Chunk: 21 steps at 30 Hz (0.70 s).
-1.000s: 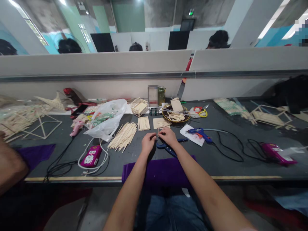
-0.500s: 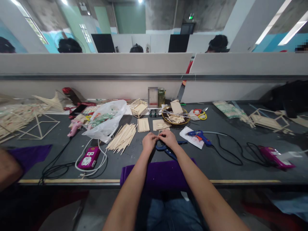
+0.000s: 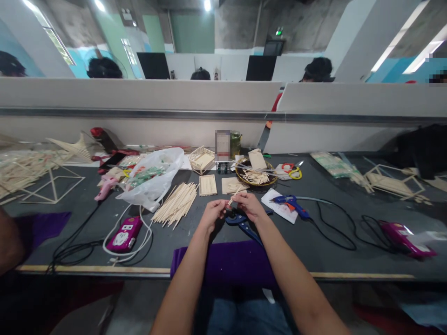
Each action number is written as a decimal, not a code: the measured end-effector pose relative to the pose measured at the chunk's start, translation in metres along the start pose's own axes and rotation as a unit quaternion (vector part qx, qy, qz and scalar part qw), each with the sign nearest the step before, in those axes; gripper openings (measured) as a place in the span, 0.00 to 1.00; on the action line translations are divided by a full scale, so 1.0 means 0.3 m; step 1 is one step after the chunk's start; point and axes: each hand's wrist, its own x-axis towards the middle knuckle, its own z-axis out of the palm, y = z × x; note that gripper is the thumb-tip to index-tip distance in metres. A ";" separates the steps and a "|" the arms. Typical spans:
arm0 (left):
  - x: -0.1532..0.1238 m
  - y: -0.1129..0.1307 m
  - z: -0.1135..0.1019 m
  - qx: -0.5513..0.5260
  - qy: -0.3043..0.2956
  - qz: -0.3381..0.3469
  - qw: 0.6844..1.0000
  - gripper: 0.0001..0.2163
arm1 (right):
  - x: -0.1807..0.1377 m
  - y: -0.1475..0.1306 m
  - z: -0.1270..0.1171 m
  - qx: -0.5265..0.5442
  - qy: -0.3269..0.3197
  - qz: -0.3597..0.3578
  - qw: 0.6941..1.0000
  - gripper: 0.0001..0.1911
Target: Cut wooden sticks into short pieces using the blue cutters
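Note:
My left hand (image 3: 213, 215) and my right hand (image 3: 249, 205) meet over the dark table (image 3: 314, 242), both pinched on a short thin wooden stick (image 3: 233, 197) that slants up between them. Blue-handled cutters (image 3: 240, 220) lie on the table just under my right hand. A loose bundle of long wooden sticks (image 3: 176, 203) lies to the left of my left hand. A small flat panel of glued sticks (image 3: 208, 184) and a tan card with stick pieces (image 3: 233, 185) lie just beyond my hands.
A blue glue gun (image 3: 289, 202) rests on white paper with a black cord looping right. A pink power strip (image 3: 123, 236), a plastic bag (image 3: 153, 177), a round tray of sticks (image 3: 255, 174), stick frames and a purple cloth (image 3: 230, 260) surround me. Another person's arm (image 3: 9, 242) is at the left edge.
My hands have drawn slightly toward me and apart, and the short stick now shows slanting up between them. The view has tilted a little downward.

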 end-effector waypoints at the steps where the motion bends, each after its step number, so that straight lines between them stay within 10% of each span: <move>1: -0.005 0.007 0.006 -0.007 -0.006 -0.008 1.000 0.23 | -0.004 -0.003 0.003 0.014 -0.009 0.010 1.000 0.13; 21: -0.030 0.029 0.029 0.034 0.042 0.029 0.998 0.19 | -0.036 -0.011 0.006 -0.092 0.024 -0.059 0.994 0.17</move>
